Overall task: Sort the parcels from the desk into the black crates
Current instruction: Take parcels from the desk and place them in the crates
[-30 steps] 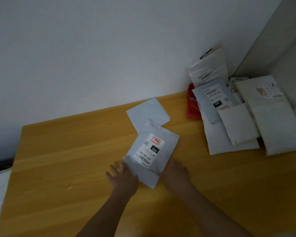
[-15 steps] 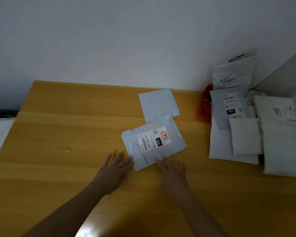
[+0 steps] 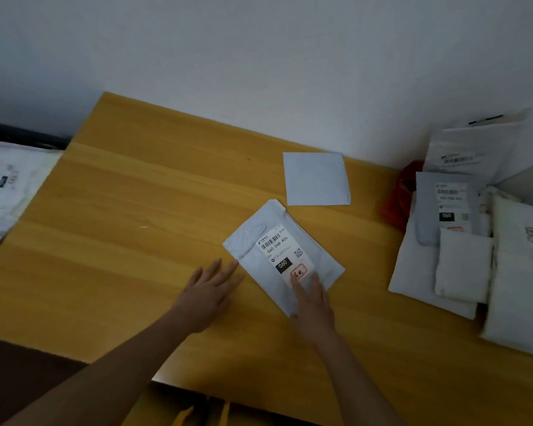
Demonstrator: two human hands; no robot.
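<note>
A grey parcel point(image 3: 268, 241) with a white shipping label reading 060 lies in the middle of the wooden desk point(image 3: 130, 229). My right hand point(image 3: 313, 299) lies flat on the parcel's near end, fingers straight over the label's red stamp. My left hand point(image 3: 210, 287) rests flat on the desk, its fingertips touching the parcel's left corner. A plain grey square parcel point(image 3: 316, 179) lies just behind, near the wall. At the far left a black crate point(image 3: 19, 135) holds white parcels point(image 3: 10, 179).
A heap of grey and white parcels point(image 3: 462, 256) and a red bag point(image 3: 397, 195) fills the desk's right corner against the wall. The desk's near edge runs just below my forearms. Yellow objects point(image 3: 197, 413) show under the desk.
The labelled parcel has been turned so its label reads lengthwise toward me. My right hand moved onto it; my left hand stays at its left corner. The view swung left, bringing the crate into sight.
</note>
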